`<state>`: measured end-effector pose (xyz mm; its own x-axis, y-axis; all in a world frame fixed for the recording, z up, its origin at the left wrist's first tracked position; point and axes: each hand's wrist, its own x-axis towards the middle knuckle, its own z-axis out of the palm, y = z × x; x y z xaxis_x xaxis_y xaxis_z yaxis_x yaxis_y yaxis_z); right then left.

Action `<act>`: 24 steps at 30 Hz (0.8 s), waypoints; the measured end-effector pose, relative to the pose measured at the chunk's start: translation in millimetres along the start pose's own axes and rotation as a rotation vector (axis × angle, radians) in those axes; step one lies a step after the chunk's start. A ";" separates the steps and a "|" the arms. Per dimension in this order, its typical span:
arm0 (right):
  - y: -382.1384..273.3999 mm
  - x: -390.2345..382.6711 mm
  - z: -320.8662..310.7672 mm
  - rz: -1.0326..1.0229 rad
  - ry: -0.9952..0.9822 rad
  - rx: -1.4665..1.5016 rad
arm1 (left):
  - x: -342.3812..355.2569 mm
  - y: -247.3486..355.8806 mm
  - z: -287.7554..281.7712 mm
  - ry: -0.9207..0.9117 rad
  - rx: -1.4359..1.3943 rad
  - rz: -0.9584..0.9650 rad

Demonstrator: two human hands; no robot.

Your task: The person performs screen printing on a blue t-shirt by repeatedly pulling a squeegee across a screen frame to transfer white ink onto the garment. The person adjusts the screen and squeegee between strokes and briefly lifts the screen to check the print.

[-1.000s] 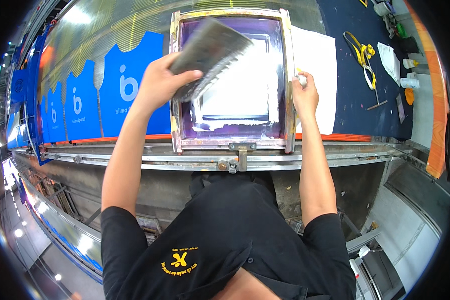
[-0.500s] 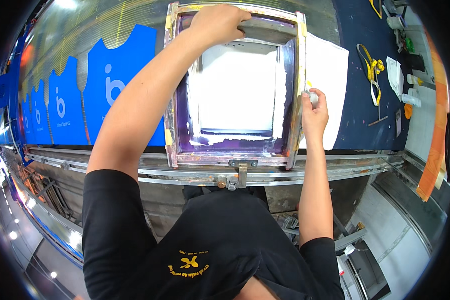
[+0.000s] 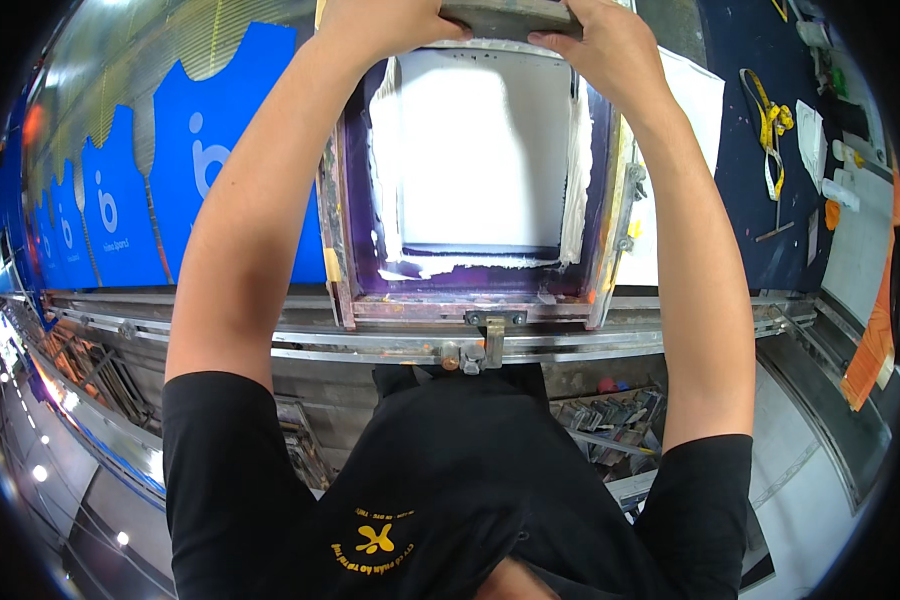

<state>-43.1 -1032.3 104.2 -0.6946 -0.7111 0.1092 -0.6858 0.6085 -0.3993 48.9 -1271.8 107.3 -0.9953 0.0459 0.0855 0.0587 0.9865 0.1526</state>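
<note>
Within screen frame (image 3: 410,312), smeared white ink (image 3: 578,165); at far end, left hand (image 3: 390,25), right hand (image 3: 615,45) pinching grey squeegee (image 3: 510,18).

We see a grey, bar-shaped squeegee (image 3: 508,18), held at both ends, running left to right over the far part of a stained rectangular frame (image 3: 410,311). The frame lies flat; its purple-bordered mesh (image 3: 475,160) looks white inside, with white paste (image 3: 577,200) smeared along the left, right and near sides.
</note>
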 end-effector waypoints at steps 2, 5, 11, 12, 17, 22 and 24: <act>-3.5 -16.7 8.7 -0.030 0.068 -0.032 | -14.7 5.0 4.7 0.065 0.015 0.008; -12.2 -62.9 16.6 -0.058 0.021 -0.123 | -61.1 26.2 9.1 -0.058 0.030 -0.005; -61.2 -198.6 14.2 -0.109 0.048 0.071 | -197.4 105.0 1.6 -0.079 -0.119 -0.060; -69.7 -217.7 12.5 -0.117 0.044 0.080 | -214.3 119.7 -0.6 -0.113 -0.087 -0.106; -89.2 -254.4 5.8 -0.102 0.016 0.120 | -247.1 137.2 -14.8 -0.105 -0.206 -0.056; -67.4 -194.6 -10.9 -0.082 0.026 0.175 | -182.3 98.4 -29.8 -0.198 -0.176 -0.027; -50.7 -144.9 -12.6 -0.081 0.066 0.065 | -133.8 73.5 -30.8 -0.190 -0.102 -0.050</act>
<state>89.6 -955.7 120.0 -0.6519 -0.7308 0.2022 -0.7260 0.5245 -0.4447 188.7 -1210.2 137.4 -0.9933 0.0357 -0.1102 0.0068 0.9677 0.2518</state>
